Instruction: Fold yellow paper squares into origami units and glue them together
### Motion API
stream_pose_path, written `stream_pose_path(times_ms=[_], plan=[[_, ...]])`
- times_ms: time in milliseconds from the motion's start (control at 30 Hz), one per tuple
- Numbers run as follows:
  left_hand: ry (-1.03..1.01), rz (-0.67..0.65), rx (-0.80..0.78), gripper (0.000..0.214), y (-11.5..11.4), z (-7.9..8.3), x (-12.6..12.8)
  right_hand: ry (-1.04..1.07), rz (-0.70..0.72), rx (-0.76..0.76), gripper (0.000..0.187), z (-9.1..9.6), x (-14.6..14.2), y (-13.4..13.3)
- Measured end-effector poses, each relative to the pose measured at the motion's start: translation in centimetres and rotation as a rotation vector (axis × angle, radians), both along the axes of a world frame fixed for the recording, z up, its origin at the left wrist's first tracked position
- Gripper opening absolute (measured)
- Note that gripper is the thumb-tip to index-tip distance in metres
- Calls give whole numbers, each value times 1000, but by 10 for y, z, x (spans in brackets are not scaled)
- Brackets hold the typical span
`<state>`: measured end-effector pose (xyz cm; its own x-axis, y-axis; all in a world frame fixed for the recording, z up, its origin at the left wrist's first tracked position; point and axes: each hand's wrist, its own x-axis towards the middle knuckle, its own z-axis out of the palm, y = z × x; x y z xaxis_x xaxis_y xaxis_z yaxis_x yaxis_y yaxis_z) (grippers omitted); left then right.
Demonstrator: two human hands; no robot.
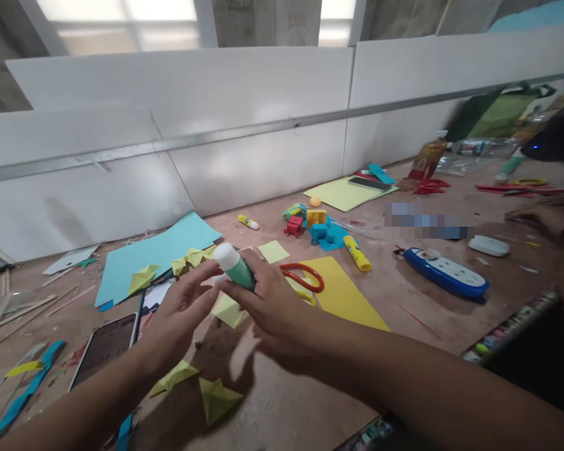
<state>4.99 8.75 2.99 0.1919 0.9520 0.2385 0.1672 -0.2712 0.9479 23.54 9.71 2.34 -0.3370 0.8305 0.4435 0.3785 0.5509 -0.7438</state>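
My right hand (275, 294) is wrapped round a green glue stick (243, 274) with a white cap, held tilted above the table. My left hand (185, 307) is beside the cap, thumb and fingers apart; whether its fingertips touch the cap I cannot tell. A pale yellow paper square (228, 312) lies below the hands. Closer to me are folded yellow paper pieces (219, 398). Red looped handles, likely scissors (317, 279), show just beyond my right hand, partly hidden, on a yellow sheet (348, 294).
A light blue sheet (155, 250) and a phone (106, 347) lie left. Small toy-like blocks (316, 217), a yellow tube (357, 254) and a blue-and-white boat-shaped item (446, 272) lie right. A bottle (427, 156) stands farther back. Another person's hand (540, 213) rests at far right.
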Motion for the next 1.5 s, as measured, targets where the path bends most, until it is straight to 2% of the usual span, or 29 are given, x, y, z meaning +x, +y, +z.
stream_pose_path(times_ms=[100, 200, 300, 367, 400, 467, 567, 600, 633, 667, 767, 833, 900, 1033, 1100, 1167, 1200, 1233, 1267, 1367, 1400, 1433, 1467, 1500], plan=[[-158, -51, -44, 44, -18, 4, 16, -50, -7, 44, 34, -2, -4, -3], [-311, -6, -51, 29, -26, 14, 28, -4, 9, 120, 44, -6, -8, -7], [-408, 61, -42, 22, -35, 26, 28, 75, -5, 162, 38, -5, -6, -10], [-451, 43, -70, 21, -43, 33, 22, 45, 25, 116, 42, -2, -2, -13], [-447, 20, -84, 22, -47, 36, 18, 30, 77, 84, 42, 1, -1, -15], [-400, -44, -78, 24, -55, 42, 9, 64, 287, 6, 39, 5, 2, -18], [-312, -142, -69, 27, -64, 49, -1, 144, 666, -234, 36, 12, 3, -23], [-302, -153, -76, 28, -65, 51, -2, 148, 732, -316, 39, 14, 2, -25], [-303, -141, -91, 29, -67, 51, -2, 153, 728, -357, 42, 15, 1, -27], [-327, -92, -92, 30, -67, 50, 0, 157, 652, -338, 42, 16, -1, -29], [-484, 127, -99, 31, -64, 44, 10, 107, 246, -56, 34, 18, -5, -32], [-501, 126, -111, 30, -59, 40, 16, 25, 85, 22, 27, 17, -8, -33], [-486, 64, -122, 28, -55, 38, 18, 6, 112, -66, 27, 16, -8, -33], [-441, -63, -151, 26, -49, 40, 10, 129, 321, -388, 24, 17, -1, -27], [-448, -149, -171, 25, -47, 43, 5, 151, 490, -622, 26, 19, 5, -24], [-448, -288, -210, 26, -46, 45, 3, 103, 760, -859, 31, 19, 7, -20], [-444, -336, -223, 26, -45, 46, 3, 70, 863, -932, 32, 19, 7, -18], [-438, -338, -228, 26, -44, 45, 4, 58, 882, -943, 32, 18, 6, -17], [-435, -286, -221, 25, -43, 44, 6, 69, 804, -879, 31, 17, 3, -15], [-487, -14, -154, 20, -40, 36, 14, 108, 265, -435, 20, 16, -5, -13], [-503, 23, -144, 20, -39, 34, 16, 93, 153, -327, 17, 16, -6, -13], [-514, 30, -140, 22, -39, 32, 17, 67, 103, -266, 15, 17, -5, -12], [-512, 7, -143, 23, -40, 31, 16, 37, 129, -271, 14, 18, -2, -12], [-499, -45, -157, 25, -42, 32, 14, 2, 231, -345, 16, 19, 2, -12]])
